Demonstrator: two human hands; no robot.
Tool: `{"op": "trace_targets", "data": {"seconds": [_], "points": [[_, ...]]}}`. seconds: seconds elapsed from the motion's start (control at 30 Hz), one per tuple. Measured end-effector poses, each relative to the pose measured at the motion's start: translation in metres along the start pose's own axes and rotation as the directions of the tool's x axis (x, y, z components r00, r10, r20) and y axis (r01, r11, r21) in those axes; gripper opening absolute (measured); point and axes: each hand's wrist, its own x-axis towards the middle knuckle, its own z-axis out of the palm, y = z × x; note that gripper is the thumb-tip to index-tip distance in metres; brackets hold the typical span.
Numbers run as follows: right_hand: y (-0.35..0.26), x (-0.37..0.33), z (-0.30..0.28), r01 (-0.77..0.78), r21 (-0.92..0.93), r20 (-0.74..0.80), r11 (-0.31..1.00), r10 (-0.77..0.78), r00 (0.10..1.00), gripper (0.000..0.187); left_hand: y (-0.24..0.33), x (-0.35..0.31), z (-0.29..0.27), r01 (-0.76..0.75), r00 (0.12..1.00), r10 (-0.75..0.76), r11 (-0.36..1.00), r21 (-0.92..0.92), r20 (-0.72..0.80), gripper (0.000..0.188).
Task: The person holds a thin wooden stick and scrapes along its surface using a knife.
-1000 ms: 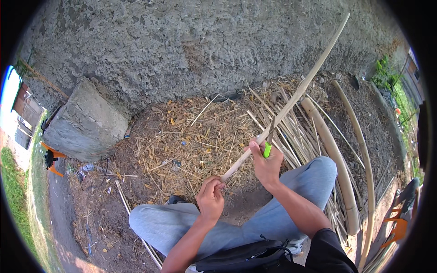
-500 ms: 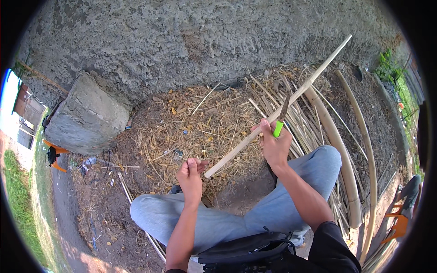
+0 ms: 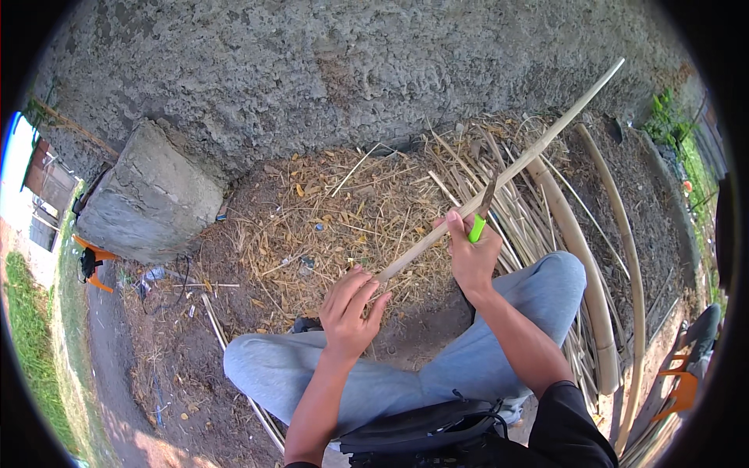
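My right hand [image 3: 473,253] is closed around a knife [image 3: 478,226] with a bright green handle, its dark blade pointing up and away. The same hand steadies a long pale bamboo strip [image 3: 546,140], pinched beneath the thumb, and the blade lies against the strip. The strip slants from near my left hand to the far right, narrowing to a point. At the strip's near end, my left hand [image 3: 349,312] has its fingers stretched out and the thumb apart. The strip's end meets the fingertips; whether they touch it I cannot tell.
Several thin bamboo strips [image 3: 515,222] lie in a pile to the right, beside thick bamboo poles [image 3: 581,273]. Shavings and dry leaves [image 3: 312,210] cover the ground ahead. A rough wall [image 3: 312,70] rises behind, with a concrete block [image 3: 152,199] at left. My bent knees flank the work.
My left hand has moved right and opened from a curled pose, reaching the strip's near end. The strip has shifted slightly up and to the right; my right hand keeps its hold.
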Motion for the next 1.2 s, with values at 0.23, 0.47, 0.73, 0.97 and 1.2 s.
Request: {"op": "trace_targets", "data": {"seconds": [0.23, 0.47, 0.73, 0.97, 1.2], "points": [[-0.006, -0.005, 0.003, 0.012, 0.011, 0.017, 1.000, -0.012, 1.000, 0.020, -0.006, -0.011, 0.015, 0.039, 0.999, -0.039, 0.998, 0.051, -0.015, 0.016], [-0.003, -0.012, 0.007, 0.027, -0.016, -0.007, 1.000, -0.027, 1.000, 0.020, -0.002, -0.009, 0.020, 0.107, 0.994, -0.107, 0.992, 0.059, -0.008, 0.009], [-0.010, -0.009, 0.000, 0.007, -0.131, 0.055, 0.991, 0.000, 0.998, 0.019, -0.021, -0.016, 0.013, 0.543, 0.831, -0.533, 0.715, -0.441, 0.160, 0.010], [-0.007, -0.018, 0.005, 0.049, -0.076, 0.099, 0.996, -0.042, 0.994, 0.023, -0.023, -0.005, -0.002, 0.387, 0.921, -0.385, 0.896, 0.218, -0.051, 0.042], [0.000, -0.018, 0.011, 0.121, -0.093, 0.238, 0.988, -0.096, 0.966, 0.019, 0.016, -0.007, 0.002, 0.794, 0.466, -0.580, 0.607, -0.027, 0.668, 0.037]]}}
